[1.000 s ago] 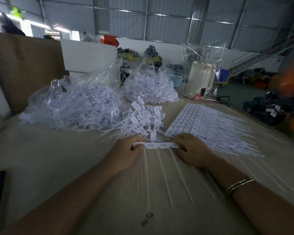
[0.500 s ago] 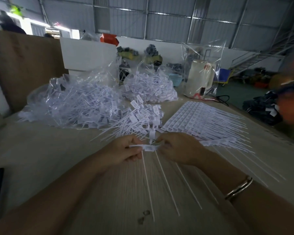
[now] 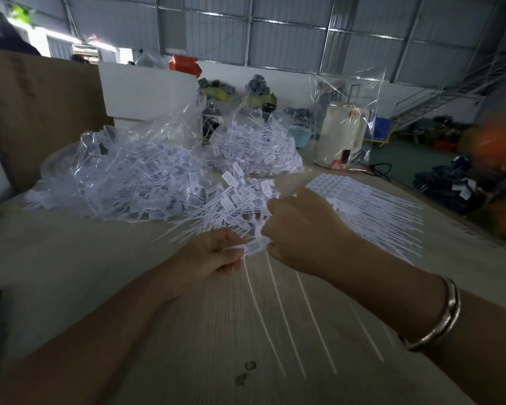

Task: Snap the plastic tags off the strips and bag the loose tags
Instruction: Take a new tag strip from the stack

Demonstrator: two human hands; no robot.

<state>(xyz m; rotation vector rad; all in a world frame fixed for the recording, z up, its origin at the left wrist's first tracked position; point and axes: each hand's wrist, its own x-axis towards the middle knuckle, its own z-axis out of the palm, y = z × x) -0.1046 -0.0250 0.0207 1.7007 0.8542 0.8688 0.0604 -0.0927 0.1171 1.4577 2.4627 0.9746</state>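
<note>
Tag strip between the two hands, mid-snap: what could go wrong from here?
1. The left hand and right hand pinch the strip just above the loose tag pile; a snapped tag could flick into it or onto the table unbagged.
2. The strip's long tails hang toward the table and might snag or tangle.
3. The right forearm lies close over the unbroken strips and could scatter them.

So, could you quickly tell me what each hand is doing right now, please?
Left hand: pinching one end of the tag strip.
Right hand: gripping the strip's other end.
</note>
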